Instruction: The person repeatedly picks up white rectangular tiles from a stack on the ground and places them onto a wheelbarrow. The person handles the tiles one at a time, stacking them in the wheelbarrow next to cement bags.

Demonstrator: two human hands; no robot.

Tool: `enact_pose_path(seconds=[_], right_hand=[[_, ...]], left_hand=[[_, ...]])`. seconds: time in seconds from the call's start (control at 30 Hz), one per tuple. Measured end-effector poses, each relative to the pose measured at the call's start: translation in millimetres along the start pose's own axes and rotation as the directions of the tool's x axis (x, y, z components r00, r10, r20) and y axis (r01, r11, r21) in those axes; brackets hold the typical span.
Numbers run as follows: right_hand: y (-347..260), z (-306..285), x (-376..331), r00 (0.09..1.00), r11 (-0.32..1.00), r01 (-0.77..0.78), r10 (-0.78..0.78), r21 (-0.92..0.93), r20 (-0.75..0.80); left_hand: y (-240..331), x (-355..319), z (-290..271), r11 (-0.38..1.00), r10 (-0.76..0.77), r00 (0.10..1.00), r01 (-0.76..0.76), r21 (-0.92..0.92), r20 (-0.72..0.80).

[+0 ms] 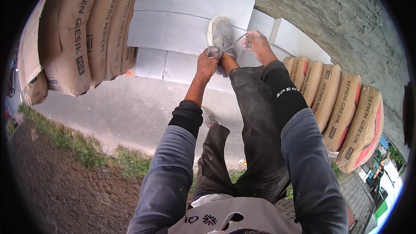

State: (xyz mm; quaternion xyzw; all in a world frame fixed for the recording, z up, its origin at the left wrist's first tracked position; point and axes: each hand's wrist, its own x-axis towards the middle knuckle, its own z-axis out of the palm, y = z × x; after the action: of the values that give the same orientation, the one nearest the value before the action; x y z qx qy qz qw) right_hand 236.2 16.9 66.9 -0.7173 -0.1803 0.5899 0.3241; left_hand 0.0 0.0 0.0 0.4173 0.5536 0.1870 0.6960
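Observation:
A worn grey shoe [222, 30] with a pale sole is on my raised foot, resting on top of light grey blocks [169, 26]. At the ankle side of the shoe, my left hand [208, 62] is closed in a pinch on the shoelace, close against the laces. My right hand [258, 44] is closed too, off to the right of the shoe. From its fingers a shoelace [239, 39] runs taut back to the shoe. The small part of lace inside each pinch is hidden by the fingers. My other shoe [208, 116] stands lower, on the concrete ground.
Brown paper cement bags [73, 34] are stacked high on the left, beside the blocks. More cement bags [340, 108] lean in a row on the right. A rough grey wall [320, 13] rises behind. Grass [82, 145] and bare soil [69, 182] border the concrete strip [112, 117].

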Motion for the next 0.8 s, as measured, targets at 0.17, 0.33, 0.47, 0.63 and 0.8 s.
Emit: enact_pose_path(seconds=[0.17,0.33,0.47,0.63,0.8], right_hand=[[-35.4,-12.0,-4.1,0.986,0.967,0.162,-0.149,0.196,-0.08],[-30.0,-0.1,10.2,0.875,0.847,0.356,-0.451,-0.395,-0.177],[8.1,17.7,8.0,0.839,0.588,0.032,-0.456,-0.808,-0.299],[43.8,27.0,13.0,0.965,0.659,0.238,-0.246,-0.713,0.095],[45.7,25.2,14.1,0.949,0.633,0.246,-0.313,-0.734,0.049]], left_hand=[[24.2,7.5,27.7,0.872,0.252,0.967,-0.206,0.445,-0.047],[22.9,12.1,34.5,0.802,0.356,0.915,-0.194,0.565,-0.19],[50.0,10.2,26.8,0.792,0.38,0.88,-0.152,0.591,-0.283],[46.5,23.3,20.5,0.858,0.341,0.901,-0.182,0.48,-0.268],[40.7,11.9,45.9,0.791,0.337,0.93,-0.197,0.579,-0.145]])
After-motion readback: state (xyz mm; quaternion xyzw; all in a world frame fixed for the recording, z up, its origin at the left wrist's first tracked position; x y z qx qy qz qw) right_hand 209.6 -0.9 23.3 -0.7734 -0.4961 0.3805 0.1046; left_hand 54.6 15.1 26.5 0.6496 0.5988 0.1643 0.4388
